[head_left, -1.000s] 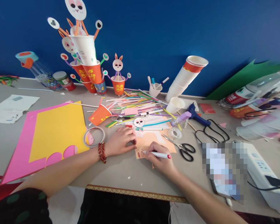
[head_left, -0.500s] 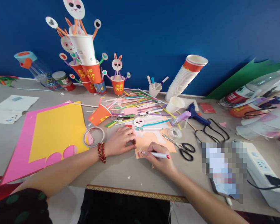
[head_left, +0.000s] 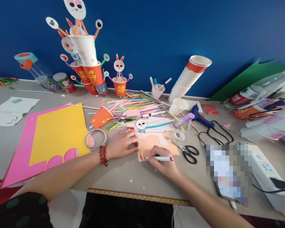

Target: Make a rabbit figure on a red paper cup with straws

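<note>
My right hand (head_left: pixel 165 161) is closed round a white marker (head_left: pixel 163 158) with a red end. The marker's tip rests on peach paper (head_left: pixel 172 147), beside two drawn oval shapes, one of them coloured reddish. My left hand (head_left: pixel 124 143), with a red bead bracelet at its wrist, lies palm down at the paper's left edge, fingers slightly bent and thumb apart. Just above the fingers is a small white round face (head_left: pixel 141 124). Black-handled scissors (head_left: pixel 190 152) lie right of my right hand, partly over the paper. A tape roll (head_left: pixel 178 135) sits by the blades.
Yellow paper (head_left: pixel 57 133) on pink sheets lies to the left, near a tape ring (head_left: pixel 96 139). Pipe cleaners (head_left: pixel 142 103) are heaped behind my hands. Cup rabbits (head_left: pixel 120 85) and stacked paper cups (head_left: pixel 186 79) stand at the back. A glue gun (head_left: pixel 201 118) and power strip (head_left: pixel 266 174) are right.
The marker's tip has shifted slightly down along the right-hand oval, with my right hand following. My left hand has stayed in place.
</note>
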A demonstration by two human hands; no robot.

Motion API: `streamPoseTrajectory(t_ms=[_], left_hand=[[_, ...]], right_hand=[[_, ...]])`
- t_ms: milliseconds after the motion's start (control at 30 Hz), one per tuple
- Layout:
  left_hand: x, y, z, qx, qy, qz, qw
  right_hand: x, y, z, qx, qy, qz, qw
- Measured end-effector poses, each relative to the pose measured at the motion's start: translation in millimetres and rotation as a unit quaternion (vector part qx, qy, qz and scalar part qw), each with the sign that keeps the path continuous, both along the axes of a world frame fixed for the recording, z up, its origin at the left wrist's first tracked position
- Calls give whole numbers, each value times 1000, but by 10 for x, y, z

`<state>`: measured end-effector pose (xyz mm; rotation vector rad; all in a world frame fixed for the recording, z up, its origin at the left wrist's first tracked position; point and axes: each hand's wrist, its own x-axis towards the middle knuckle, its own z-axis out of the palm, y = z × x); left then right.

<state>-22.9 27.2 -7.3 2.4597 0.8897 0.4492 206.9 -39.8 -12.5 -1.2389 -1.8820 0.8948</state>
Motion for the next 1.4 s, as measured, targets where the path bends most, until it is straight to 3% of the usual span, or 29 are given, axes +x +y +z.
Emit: streamPoseTrajectory(t_ms=[300,500,1400], left_hand=[[0,0,-4,2,1,-2,1000],[1,1,1,5,-1,-3,1000],[5,2,9,1,1,0,1000]], right_hand=[[1,-14,32,-5,12,7,1000],[-2,-20,-14,-7,47,-24,999],[-24,-10,10,-21,22,-29,999]])
